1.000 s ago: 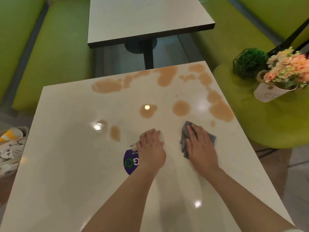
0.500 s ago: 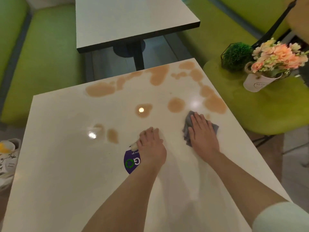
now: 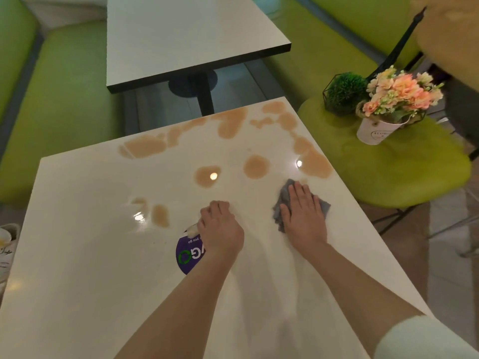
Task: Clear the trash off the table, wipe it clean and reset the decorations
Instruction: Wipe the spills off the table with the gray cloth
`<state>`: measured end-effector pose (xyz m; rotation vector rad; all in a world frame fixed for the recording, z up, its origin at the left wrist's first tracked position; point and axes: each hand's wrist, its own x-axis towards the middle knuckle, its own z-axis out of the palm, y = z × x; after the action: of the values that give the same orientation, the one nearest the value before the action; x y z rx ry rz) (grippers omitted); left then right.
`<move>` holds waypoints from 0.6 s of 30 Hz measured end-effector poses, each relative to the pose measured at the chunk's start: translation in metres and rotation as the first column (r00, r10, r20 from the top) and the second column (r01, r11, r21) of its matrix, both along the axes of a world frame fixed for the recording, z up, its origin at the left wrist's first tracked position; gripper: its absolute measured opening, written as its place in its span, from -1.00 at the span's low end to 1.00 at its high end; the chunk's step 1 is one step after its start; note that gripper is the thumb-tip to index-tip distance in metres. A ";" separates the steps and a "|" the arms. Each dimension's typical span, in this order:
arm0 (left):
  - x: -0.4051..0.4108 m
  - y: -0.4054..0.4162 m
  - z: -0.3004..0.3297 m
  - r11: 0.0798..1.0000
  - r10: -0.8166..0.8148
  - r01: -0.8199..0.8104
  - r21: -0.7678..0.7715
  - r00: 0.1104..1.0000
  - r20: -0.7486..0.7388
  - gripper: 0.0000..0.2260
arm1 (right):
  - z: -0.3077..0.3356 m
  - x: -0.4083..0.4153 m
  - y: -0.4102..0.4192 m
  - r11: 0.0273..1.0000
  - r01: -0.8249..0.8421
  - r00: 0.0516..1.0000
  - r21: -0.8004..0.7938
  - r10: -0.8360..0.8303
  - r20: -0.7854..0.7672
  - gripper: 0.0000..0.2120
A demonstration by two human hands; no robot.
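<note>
Several tan liquid stains (image 3: 256, 167) spread over the far half of the glossy white table (image 3: 90, 255). My right hand (image 3: 303, 216) presses flat on a grey cloth (image 3: 285, 193) near the table's right edge, just short of a large stain. Further left, my left hand (image 3: 220, 226) rests on the table with its fingers curled. A small pale scrap (image 3: 193, 230) pokes out at its left side. The hand partly covers a round purple sticker (image 3: 186, 255).
A white pot of pink flowers (image 3: 375, 130) and a green ball plant in a wire frame (image 3: 342, 92) stand on a green stool (image 3: 401, 177) to the right. A second table (image 3: 181, 35) stands beyond, with green benches (image 3: 64, 86) alongside. A shoe (image 3: 6, 244) shows at far left.
My right hand has slid the cloth a little further away and to the right, toward the big stain. The left hand has stayed by the sticker.
</note>
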<state>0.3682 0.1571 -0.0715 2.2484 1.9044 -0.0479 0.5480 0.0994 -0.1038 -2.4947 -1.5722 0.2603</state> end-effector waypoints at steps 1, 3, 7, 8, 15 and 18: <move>0.003 0.002 0.001 0.999 0.036 -0.036 0.002 0.999 0.004 -0.67 | 0.002 -0.008 -0.001 1.000 -0.014 1.000 -0.001 0.014 -0.025 -0.28; 0.010 0.003 0.001 0.995 0.096 -0.097 0.023 0.994 0.043 -0.71 | 0.004 -0.022 -0.016 0.985 -0.175 0.981 0.004 0.175 -0.081 -0.31; 0.026 0.003 -0.009 0.983 0.116 -0.136 0.127 0.982 0.149 -0.75 | -0.005 0.010 -0.052 0.977 -0.208 0.978 0.044 0.209 -0.020 -0.36; 0.029 0.003 -0.014 0.978 0.112 -0.139 0.153 0.979 0.172 -0.75 | -0.009 0.023 -0.055 0.993 -0.101 0.995 0.063 0.101 0.000 -0.38; 0.049 0.027 -0.036 0.932 0.130 -0.201 0.303 0.962 0.239 -0.77 | -0.010 0.067 0.019 0.951 0.289 0.956 0.107 -0.281 -0.084 -0.48; 0.058 0.037 -0.043 0.912 0.153 -0.227 0.341 0.961 0.231 -0.75 | -0.005 0.062 0.049 0.962 0.250 0.968 0.108 -0.243 -0.069 -0.41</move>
<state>0.4258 0.1944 -0.1146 2.1578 2.1506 0.5864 0.6104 0.1484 -0.1084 -2.5351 -1.2028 0.1943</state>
